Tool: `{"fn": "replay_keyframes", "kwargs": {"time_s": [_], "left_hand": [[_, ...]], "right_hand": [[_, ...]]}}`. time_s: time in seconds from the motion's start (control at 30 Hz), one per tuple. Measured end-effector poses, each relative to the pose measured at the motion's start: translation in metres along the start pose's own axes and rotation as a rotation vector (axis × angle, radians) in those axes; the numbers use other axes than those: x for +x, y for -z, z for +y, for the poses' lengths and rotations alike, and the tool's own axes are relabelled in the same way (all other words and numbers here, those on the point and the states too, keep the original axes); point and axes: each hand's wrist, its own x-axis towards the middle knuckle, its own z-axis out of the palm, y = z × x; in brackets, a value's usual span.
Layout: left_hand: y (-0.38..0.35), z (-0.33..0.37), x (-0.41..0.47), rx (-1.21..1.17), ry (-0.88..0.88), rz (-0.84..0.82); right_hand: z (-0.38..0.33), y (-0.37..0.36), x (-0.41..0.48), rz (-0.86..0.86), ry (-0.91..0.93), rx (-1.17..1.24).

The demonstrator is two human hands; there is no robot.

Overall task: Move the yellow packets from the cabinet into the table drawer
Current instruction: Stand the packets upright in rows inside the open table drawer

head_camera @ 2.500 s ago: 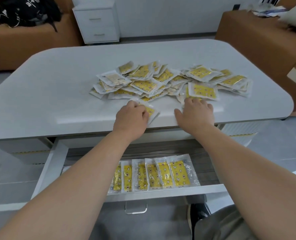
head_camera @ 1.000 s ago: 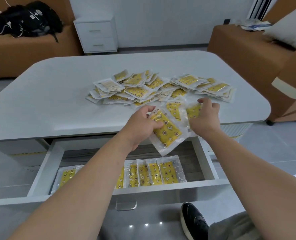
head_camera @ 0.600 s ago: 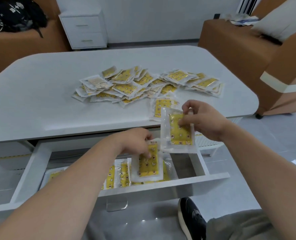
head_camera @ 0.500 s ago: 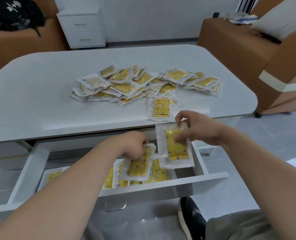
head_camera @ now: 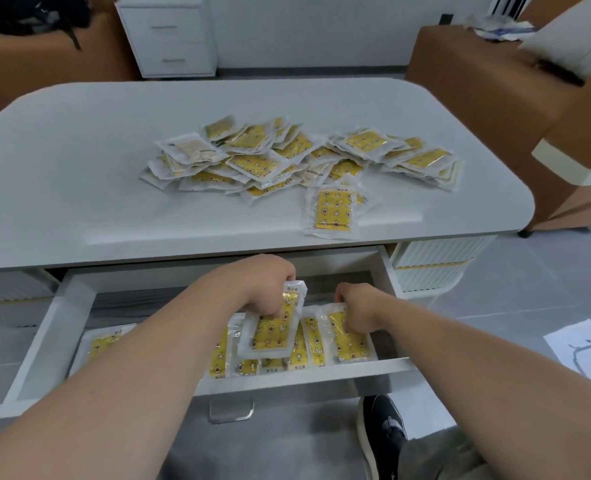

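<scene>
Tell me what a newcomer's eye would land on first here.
First, the heap of yellow packets spread across the middle of the white table, with one packet lying apart near the front edge. Next, both hands down in the open drawer: the left hand holds a packet tilted above the row there, while the right hand presses another packet at the row's right end.

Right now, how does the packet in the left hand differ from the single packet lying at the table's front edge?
The packet in the left hand is pinched at its top and tilted over the open drawer; the single packet lies flat and untouched on the table. The held one overlaps the row of packets in the drawer; the other sits just clear of the pile. Both are clear wrappers with yellow patterned contents.
</scene>
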Motion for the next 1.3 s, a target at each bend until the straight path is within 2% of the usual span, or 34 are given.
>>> {"fn": "replay_keyframes", "kwargs": {"time_s": [0.1,0.17,0.23,0.3,0.4,0.43,0.5,0.6,0.73,0.83,0.97,1.1,1.2,1.3], "left_hand": [[0.002,-0.005,0.002,-0.067,-0.018,0.018],[0.003,-0.007,0.003,-0.103,-0.029,0.026],[0.005,-0.007,0.004,-0.137,-0.029,0.021],[0.006,-0.006,0.005,-0.167,-0.018,0.013],[0.006,-0.003,0.007,-0.237,-0.011,0.026],[0.006,0.000,0.008,-0.275,-0.012,0.031],[0.006,0.007,0.007,-0.356,-0.014,0.034],[0.003,0.015,0.009,-0.478,-0.010,0.046],[-0.002,0.019,0.013,-0.588,0.006,0.110],[-0.001,0.023,0.014,-0.460,-0.047,0.301],[0.003,0.029,0.015,-0.476,-0.211,0.580],[0.004,0.032,0.029,-0.171,-0.329,0.804],[0.003,0.033,0.040,-0.025,-0.286,0.740],[-0.001,0.033,0.048,0.073,-0.230,0.607]], "right_hand": [[-0.001,-0.006,0.005,0.046,-0.079,-0.215],[-0.006,-0.003,0.003,0.071,-0.134,-0.234],[-0.010,0.010,-0.001,0.085,-0.116,-0.183],[-0.012,0.030,-0.006,-0.023,-0.030,0.093],[-0.015,0.055,-0.023,-0.371,0.152,0.766],[-0.015,0.059,-0.027,-0.398,0.197,0.899],[-0.015,0.065,-0.034,-0.315,0.239,0.959],[-0.015,0.067,-0.041,-0.205,0.249,0.808],[-0.004,0.069,-0.046,-0.193,0.228,0.559],[0.007,0.074,-0.048,-0.145,0.191,0.367],[0.012,0.065,-0.044,-0.007,0.134,-0.048],[0.012,0.034,-0.031,-0.004,0.032,-0.231],[0.007,0.017,-0.021,0.033,0.010,-0.529],[0.002,0.014,-0.016,0.033,-0.030,-0.610]]}}
